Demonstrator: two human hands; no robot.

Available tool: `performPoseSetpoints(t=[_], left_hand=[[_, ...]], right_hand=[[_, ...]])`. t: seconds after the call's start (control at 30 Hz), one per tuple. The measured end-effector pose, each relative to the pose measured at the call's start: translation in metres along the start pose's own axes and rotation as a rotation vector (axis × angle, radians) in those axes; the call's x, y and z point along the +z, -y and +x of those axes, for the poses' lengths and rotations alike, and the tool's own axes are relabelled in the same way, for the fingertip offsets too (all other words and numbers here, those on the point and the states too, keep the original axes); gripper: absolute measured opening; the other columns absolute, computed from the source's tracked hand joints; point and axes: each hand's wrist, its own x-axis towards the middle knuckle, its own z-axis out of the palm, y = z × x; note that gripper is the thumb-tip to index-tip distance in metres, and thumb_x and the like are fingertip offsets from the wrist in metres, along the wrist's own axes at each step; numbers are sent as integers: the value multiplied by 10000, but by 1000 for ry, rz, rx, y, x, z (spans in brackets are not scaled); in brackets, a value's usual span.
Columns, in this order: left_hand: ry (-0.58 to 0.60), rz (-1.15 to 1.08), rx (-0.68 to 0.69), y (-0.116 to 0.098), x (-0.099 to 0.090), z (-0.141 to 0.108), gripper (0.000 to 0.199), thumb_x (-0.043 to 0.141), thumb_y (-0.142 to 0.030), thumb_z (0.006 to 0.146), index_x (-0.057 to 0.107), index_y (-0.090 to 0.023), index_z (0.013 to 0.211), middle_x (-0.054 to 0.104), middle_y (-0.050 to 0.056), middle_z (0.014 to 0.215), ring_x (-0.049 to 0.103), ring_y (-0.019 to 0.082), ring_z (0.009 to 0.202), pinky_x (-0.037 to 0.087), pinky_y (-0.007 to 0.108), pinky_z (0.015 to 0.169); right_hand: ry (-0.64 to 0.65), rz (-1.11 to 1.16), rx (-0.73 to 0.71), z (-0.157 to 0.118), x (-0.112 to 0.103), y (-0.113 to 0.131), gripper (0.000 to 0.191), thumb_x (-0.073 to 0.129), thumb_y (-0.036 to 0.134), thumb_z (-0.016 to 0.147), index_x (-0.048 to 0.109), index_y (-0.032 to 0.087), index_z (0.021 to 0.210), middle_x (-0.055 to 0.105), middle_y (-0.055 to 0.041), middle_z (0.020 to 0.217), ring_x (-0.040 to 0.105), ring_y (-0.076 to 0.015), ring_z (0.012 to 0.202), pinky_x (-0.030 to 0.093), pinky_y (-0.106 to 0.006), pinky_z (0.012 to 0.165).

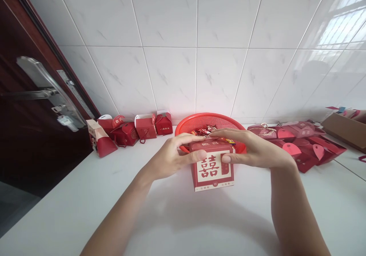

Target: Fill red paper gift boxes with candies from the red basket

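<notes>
Between my two hands is a red and cream gift box (210, 172) with a large double-happiness character on its front. My left hand (178, 153) grips its upper left side, thumb on the front face and fingers over the top. On the upper right, my right hand (248, 147) holds it the same way, with the thumb pressed on the front. Directly behind the box stands a red plastic basket (183, 124) with wrapped candies (207, 129) inside. The box and hands hide the basket's front part.
Several small red gift boxes (145, 126) stand along the wall at the left. Flattened red box sheets (304, 145) are piled at the right, beside an open brown cardboard box (345, 128). A dark door (31, 126) with a metal handle is at the left edge of the white table (85, 198).
</notes>
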Motion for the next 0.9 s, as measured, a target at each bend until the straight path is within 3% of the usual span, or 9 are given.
performPoseSetpoints(t=[0.17, 0.27, 0.37, 0.5, 0.67, 0.9], left_hand=[[-74, 143, 65, -5, 26, -7, 557, 802, -533, 799, 703, -314, 1302, 628, 66, 1370, 628, 290, 1238, 575, 394, 1001], [-90, 239, 110, -7, 44, -12, 614, 791, -572, 797, 672, -324, 1346, 598, 67, 1395, 583, 300, 1299, 514, 442, 1098], [-66, 275, 131, -5, 60, -15, 651, 769, -600, 806, 634, -343, 1388, 569, 72, 1411, 580, 306, 1302, 502, 464, 1113], [-48, 275, 146, 3, 81, -15, 632, 732, -616, 831, 641, -313, 1379, 533, 104, 1423, 570, 335, 1307, 519, 495, 1087], [24, 285, 175, 20, 110, -14, 710, 742, -597, 827, 592, -257, 1432, 506, 154, 1423, 537, 372, 1329, 517, 533, 1078], [207, 268, 283, 46, 144, -20, 571, 749, -420, 864, 616, -205, 1375, 524, 164, 1368, 587, 333, 1254, 537, 497, 1068]], right_hand=[[-7, -295, 140, -24, 11, 26, 737, 702, 588, 865, 509, 266, 1499, 519, -108, 1542, 573, -342, 1340, 572, -462, 1007], [-75, -465, 212, -37, 33, 47, 705, 730, 606, 829, 582, 223, 1402, 585, -153, 1456, 616, -380, 1270, 613, -486, 910], [-169, -560, 265, -49, 61, 57, 643, 782, 532, 808, 606, 200, 1330, 618, -169, 1401, 601, -387, 1280, 590, -510, 959], [-347, -669, 342, -68, 96, 41, 848, 808, 469, 784, 455, 147, 1485, 462, -259, 1541, 450, -471, 1411, 502, -644, 1035], [-353, -593, 435, -101, 121, 8, 963, 780, 363, 768, 293, 239, 1589, 384, -213, 1607, 366, -447, 1477, 424, -678, 1101], [-402, -500, 565, -135, 134, -18, 478, 539, 350, 972, 547, 280, 1444, 461, -193, 1552, 379, -405, 1483, 354, -706, 1134]])
